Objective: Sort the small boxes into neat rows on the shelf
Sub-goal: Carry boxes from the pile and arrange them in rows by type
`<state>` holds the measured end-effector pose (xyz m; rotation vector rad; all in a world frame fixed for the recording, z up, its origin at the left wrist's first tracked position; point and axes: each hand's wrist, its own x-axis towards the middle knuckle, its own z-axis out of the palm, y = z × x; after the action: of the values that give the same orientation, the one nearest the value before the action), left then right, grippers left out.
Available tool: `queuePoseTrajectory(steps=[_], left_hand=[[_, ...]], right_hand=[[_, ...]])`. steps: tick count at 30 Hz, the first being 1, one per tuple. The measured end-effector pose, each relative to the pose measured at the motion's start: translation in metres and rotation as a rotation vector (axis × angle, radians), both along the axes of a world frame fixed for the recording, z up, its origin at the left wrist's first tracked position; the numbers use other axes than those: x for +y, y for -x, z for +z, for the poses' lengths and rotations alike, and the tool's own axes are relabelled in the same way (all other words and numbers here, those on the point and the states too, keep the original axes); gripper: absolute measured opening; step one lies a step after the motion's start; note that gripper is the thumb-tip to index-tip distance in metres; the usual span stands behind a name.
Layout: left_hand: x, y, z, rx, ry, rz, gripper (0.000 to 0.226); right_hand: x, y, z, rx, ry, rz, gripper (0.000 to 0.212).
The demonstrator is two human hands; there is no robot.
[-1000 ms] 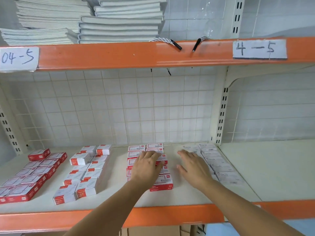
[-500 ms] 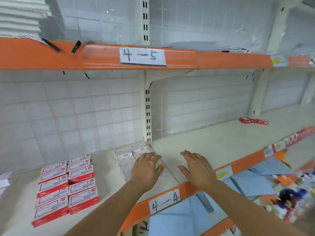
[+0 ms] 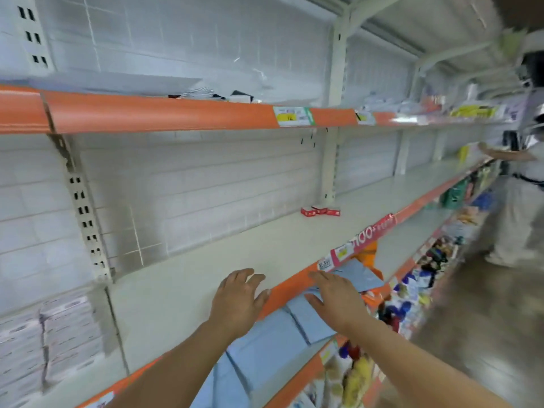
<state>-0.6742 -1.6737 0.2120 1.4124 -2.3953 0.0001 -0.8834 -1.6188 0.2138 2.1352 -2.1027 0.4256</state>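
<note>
Three small red boxes (image 3: 320,211) lie together far back on the pale shelf (image 3: 206,278), near an upright post. Rows of whitish small boxes (image 3: 59,334) sit blurred at the lower left of the shelf. My left hand (image 3: 237,301) hovers over the shelf's front part with fingers spread, holding nothing. To its right my right hand (image 3: 335,298) is stretched out flat past the orange shelf edge (image 3: 290,287), also empty. Both hands are well short of the red boxes.
An orange-fronted upper shelf (image 3: 164,113) runs overhead. Blue flat packs (image 3: 294,325) and colourful goods lie on lower shelves. A person (image 3: 524,178) in light clothes stands at the far right of the aisle, reaching onto the shelf.
The view has swung to the right along the shelf. My hands left the sorted box rows, which slid to the lower left. The red boxes at the back are now nearer the centre.
</note>
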Motion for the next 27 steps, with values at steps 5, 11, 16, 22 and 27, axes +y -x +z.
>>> queuePoseTrajectory(steps=[5, 11, 16, 22, 27], left_hand=[[-0.025, 0.066, -0.001, -0.003, -0.019, -0.079, 0.046], [-0.074, 0.127, 0.002, -0.007, 0.004, -0.118, 0.047], [-0.132, 0.16, 0.013, 0.022, -0.009, -0.139, 0.048], [-0.198, 0.186, 0.015, 0.04, -0.051, -0.125, 0.049], [-0.235, 0.202, 0.003, 0.011, -0.091, -0.102, 0.05]], right_hand=[[-0.008, 0.061, 0.004, -0.038, 0.02, -0.051, 0.048], [-0.043, 0.114, 0.005, -0.027, 0.021, -0.087, 0.046], [-0.093, 0.147, 0.02, 0.011, 0.03, -0.108, 0.048], [-0.161, 0.181, 0.032, 0.055, -0.002, -0.111, 0.051], [-0.209, 0.205, 0.027, 0.074, -0.026, -0.097, 0.051]])
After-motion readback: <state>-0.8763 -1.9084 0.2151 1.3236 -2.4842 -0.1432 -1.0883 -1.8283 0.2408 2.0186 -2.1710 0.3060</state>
